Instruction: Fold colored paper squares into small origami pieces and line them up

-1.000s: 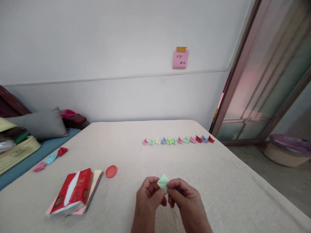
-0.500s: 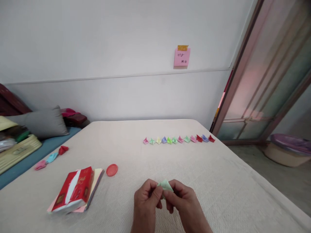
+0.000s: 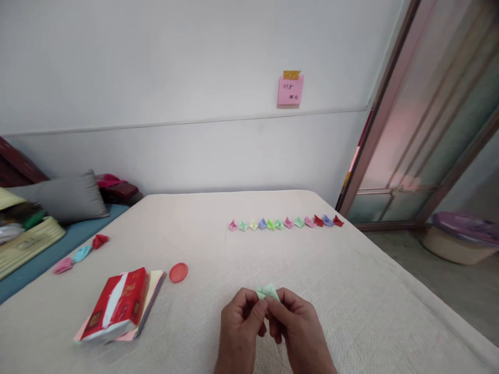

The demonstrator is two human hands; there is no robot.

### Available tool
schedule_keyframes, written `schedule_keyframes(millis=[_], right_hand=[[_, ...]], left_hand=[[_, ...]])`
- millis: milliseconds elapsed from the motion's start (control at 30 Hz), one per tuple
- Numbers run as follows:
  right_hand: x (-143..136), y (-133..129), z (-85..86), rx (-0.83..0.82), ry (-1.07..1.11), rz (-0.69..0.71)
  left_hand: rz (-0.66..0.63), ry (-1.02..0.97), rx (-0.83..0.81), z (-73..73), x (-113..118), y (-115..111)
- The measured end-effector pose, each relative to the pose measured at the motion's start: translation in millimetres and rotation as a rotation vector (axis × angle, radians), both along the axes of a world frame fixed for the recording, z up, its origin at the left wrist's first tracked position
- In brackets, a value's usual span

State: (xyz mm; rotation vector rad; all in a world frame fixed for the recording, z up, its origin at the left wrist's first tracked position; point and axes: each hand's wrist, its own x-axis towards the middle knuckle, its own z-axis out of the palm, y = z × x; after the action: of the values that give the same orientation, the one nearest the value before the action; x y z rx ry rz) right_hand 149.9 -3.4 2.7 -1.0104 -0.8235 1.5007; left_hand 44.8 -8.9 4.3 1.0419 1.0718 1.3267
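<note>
A small piece of folded pale green paper (image 3: 267, 292) is pinched between my two hands, close in front of me over the table. My left hand (image 3: 242, 318) grips its left side with thumb and fingers, and my right hand (image 3: 295, 318) grips its right side. The thumbs lie close together at the paper's lower edge and hide part of it. Farther back, a row of small folded paper boats (image 3: 272, 224) in pink, green, yellow, blue and red crosses the covered table (image 3: 202, 239).
Left of my hands lie a round red lid (image 3: 178, 272) and a red tissue pack (image 3: 117, 304) on coloured paper sheets (image 3: 154, 291). Pink, blue and red folded pieces (image 3: 81, 253) line the left edge. A pink note (image 3: 290, 91) is taped to the wall. A lidded tub (image 3: 460, 239) stands right.
Both hands have shifted slightly right, and the green paper is turned so more of its folded edge shows above the thumbs. The view has moved a little.
</note>
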Motion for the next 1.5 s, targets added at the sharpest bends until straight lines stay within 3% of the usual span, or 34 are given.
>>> schedule_keyframes(millis=[233,467,600,733,833,1033,1133,1500], right_hand=[[5,3,5.5,0.058,-0.216,0.099],[-2,1,-2.6,0.114,-0.229,0.192],[11,4,2.4,0.231,-0.228,0.037],[19,7,6.6,0.33,-0.259,0.14],[17,7,9.6,0.304,-0.201,0.182],[19,8,13.2,0.145,-0.238,0.167],[18,7,12.9,0.087,-0.221,0.176],[9,1,9.5,0.14,-0.047,0.045]], left_hand=[[0.015,0.054,0.037,2.7,-10,2],[0.044,-0.278,-0.078,3.5,-18,5],[-0.092,-0.452,-0.167,8.1,-26,4],[-0.279,-0.547,-0.297,3.5,-23,5],[-0.33,-0.503,-0.306,-0.7,-21,5],[-0.142,-0.082,-0.081,4.8,-29,6],[-0.2,0.022,-0.046,6.7,-29,8],[-0.072,-0.16,0.003,2.3,-19,3]])
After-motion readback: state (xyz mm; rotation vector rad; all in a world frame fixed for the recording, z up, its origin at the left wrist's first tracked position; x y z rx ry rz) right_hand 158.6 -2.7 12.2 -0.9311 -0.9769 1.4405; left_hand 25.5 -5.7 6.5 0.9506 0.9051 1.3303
